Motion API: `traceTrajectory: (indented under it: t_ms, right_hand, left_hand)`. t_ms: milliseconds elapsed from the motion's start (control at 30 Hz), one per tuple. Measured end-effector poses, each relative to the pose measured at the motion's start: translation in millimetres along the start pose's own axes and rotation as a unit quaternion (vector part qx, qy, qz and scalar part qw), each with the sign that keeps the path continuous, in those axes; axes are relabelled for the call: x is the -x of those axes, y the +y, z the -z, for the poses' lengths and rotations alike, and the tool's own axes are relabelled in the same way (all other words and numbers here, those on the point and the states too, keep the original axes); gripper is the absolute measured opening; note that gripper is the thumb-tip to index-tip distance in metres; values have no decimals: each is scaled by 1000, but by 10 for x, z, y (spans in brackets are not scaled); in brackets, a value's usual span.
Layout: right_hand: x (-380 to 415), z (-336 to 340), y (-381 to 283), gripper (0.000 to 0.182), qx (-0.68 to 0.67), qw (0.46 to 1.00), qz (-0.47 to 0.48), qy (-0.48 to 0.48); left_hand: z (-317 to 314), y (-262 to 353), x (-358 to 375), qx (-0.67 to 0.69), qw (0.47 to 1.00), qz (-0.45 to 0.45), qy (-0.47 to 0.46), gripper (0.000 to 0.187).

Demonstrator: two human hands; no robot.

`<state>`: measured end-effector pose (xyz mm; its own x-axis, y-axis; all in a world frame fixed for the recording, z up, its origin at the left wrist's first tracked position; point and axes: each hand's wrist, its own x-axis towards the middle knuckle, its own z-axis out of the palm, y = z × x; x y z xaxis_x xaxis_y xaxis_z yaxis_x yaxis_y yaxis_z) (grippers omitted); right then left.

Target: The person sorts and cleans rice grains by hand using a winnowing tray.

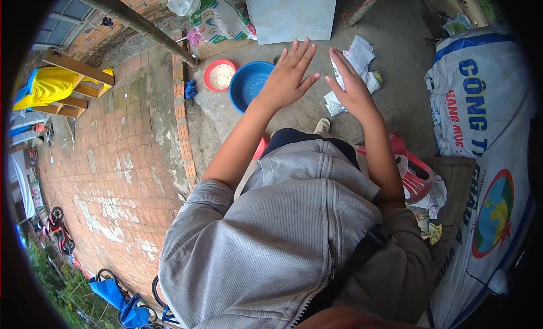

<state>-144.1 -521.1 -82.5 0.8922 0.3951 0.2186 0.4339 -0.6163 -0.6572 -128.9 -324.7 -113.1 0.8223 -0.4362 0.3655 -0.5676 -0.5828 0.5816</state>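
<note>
Both of my hands are raised in front of me with their backs up and nothing in them. My left hand [287, 75] has its fingers stretched out and hides part of the blue basin [243, 83] on the ground below. Just right of it, without touching, my right hand [352, 89] is held flat with the thumb apart, over some crumpled white papers or bags [361, 54]. A small red basin [211, 66] holding something pale and grainy stands left of the blue one. Under my right forearm is a red plastic chair [423, 165].
A pale board [291, 15] lies ahead, beside a printed sack [218, 18]. A pole [133, 23] slants at the upper left. Yellow cloth [54, 87] hangs on a wooden frame. A large printed tarp [481, 102] covers the right side. Brick paving [113, 159] spreads left.
</note>
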Motion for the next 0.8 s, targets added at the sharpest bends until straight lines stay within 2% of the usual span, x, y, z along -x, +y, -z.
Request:
traceTrajectory:
  t_ms: [267,400,467,567,600,633,700,733,767,800]
  right_hand:
    - [-217,46,115,59,1,999,39,-18]
    - [-409,154,256,57,-24,997,59,-41]
    - [-575,388,260,53,-25,997,65,-16]
    - [-836,1070,36,39,-90,982,138,98]
    - [-918,1351,1,36,-130,954,248,111]
    - [-976,1601,-176,32,-196,907,331,172]
    - [-1050,2189,-362,36,-177,807,520,217]
    - [-1063,2340,-447,40,-199,748,584,243]
    - [-1091,2341,-711,37,-297,679,593,314]
    - [-1152,2358,-700,37,-312,671,597,310]
  left_hand:
    - [61,-204,-121,-50,997,38,40,63]
    - [58,-228,-175,-68,992,86,68,62]
    - [70,-247,-193,-88,986,111,89,62]
    - [103,-207,-244,-102,975,158,118,62]
    - [124,-178,-274,-115,970,171,133,62]
    - [140,-145,-301,-119,966,183,140,62]
    - [130,-134,-348,-130,957,205,158,62]
    - [123,-109,-383,-141,952,214,166,62]
    - [112,-71,-417,-143,948,221,179,62]
    - [100,-19,-441,-145,944,228,191,62]
